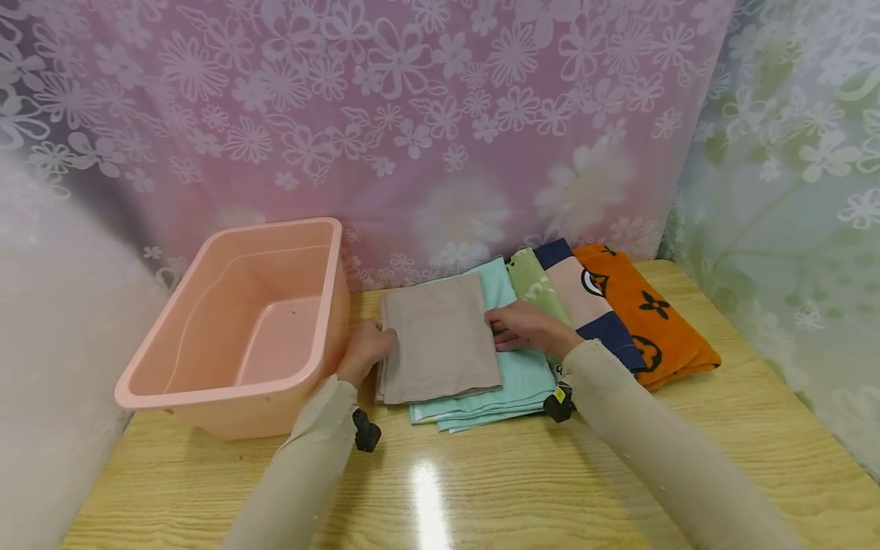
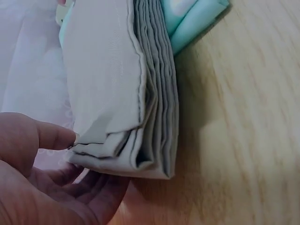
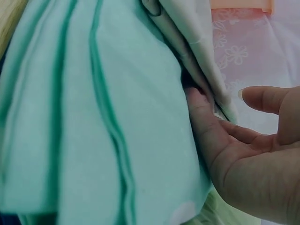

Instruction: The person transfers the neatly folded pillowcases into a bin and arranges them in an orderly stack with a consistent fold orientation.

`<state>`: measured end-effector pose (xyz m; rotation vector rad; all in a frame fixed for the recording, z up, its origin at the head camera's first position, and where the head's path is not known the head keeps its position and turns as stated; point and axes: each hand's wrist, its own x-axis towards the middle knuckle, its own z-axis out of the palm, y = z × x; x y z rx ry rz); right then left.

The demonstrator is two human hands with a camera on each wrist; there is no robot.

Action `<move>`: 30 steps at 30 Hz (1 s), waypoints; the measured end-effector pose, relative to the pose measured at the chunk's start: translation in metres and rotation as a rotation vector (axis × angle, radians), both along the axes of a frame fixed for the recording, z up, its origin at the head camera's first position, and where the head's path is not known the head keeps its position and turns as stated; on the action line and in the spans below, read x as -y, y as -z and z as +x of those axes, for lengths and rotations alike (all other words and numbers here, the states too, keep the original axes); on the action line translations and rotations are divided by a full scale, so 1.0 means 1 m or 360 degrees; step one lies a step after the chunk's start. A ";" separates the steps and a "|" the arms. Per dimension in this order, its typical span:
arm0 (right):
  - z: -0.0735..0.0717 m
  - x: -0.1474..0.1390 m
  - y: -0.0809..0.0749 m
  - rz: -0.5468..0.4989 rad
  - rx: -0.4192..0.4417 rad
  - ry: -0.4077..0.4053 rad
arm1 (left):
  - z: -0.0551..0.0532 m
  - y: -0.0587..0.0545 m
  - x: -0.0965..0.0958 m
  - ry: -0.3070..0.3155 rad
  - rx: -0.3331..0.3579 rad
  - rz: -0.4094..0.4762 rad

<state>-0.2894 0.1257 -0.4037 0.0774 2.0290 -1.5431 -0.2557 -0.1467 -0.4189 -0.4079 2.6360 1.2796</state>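
A folded beige cloth (image 1: pixel 440 340) with many layers lies over a folded mint-green cloth (image 1: pixel 512 374). At its left edge, my left hand (image 1: pixel 369 347) pinches a corner: the left wrist view shows the thumb (image 2: pixel 56 136) at the top layers and the fingers (image 2: pixel 105 194) underneath. My right hand (image 1: pixel 525 327) is at the opposite edge. In the right wrist view, its fingers (image 3: pixel 201 110) reach in between the beige cloth (image 3: pixel 197 42) and the mint cloth (image 3: pixel 140 117), fingertips hidden, while the thumb (image 3: pixel 262 98) stands apart from the fabric.
A pink plastic basin (image 1: pixel 227 393) stands on the wooden table (image 1: pixel 481 489) to the left, close to my left hand. Right of the mint cloth lie a green cloth (image 1: pixel 536 286), a navy and pink cloth (image 1: pixel 574 286) and an orange patterned one (image 1: pixel 660 321). Floral curtains (image 1: pixel 447 137) hang behind.
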 end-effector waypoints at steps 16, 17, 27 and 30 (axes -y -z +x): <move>0.003 0.003 0.007 0.0034 -0.0069 -0.0029 | 0.003 0.005 -0.001 0.0035 -0.0030 0.0096; 0.003 0.003 0.007 0.0036 -0.0067 -0.0024 | 0.003 0.005 -0.001 0.0036 -0.0027 0.0097; 0.000 0.000 0.017 0.0003 -0.0033 0.0021 | 0.003 0.005 -0.003 0.0036 -0.0026 0.0108; -0.001 0.000 0.018 -0.0001 -0.0018 0.0042 | 0.002 0.007 -0.003 0.0035 -0.0044 0.0086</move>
